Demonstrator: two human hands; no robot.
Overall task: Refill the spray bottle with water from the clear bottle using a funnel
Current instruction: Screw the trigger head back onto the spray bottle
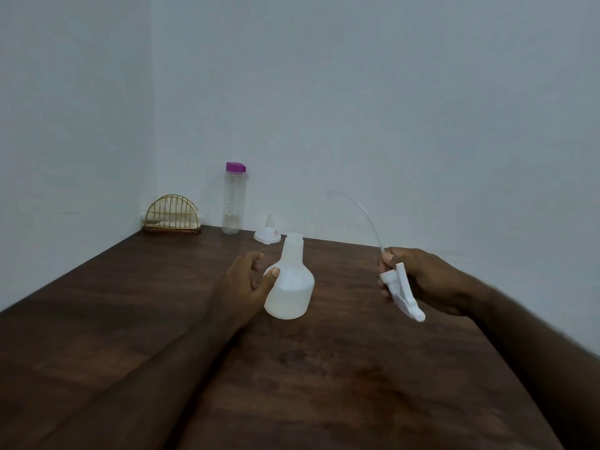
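While the spray bottle (290, 287) stands uncapped on the table (162, 287), the left hand (242, 284) rests its thumb on the bottle's shoulder, fingers loosely curled beside it, not round it. Right hand (418, 277) grips the spray head (401, 292), its tube (363, 209) arching upward. Farther back: funnel (268, 233) wide end down, clear bottle (234, 203) upright and capped, wire holder (172, 216) in the corner.

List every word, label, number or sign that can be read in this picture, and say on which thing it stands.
No text can be read anywhere.
Funnel: a small sticker with a reddish mark, too small and blurred to read.
Clear bottle, spray bottle, spray head: no print visible.
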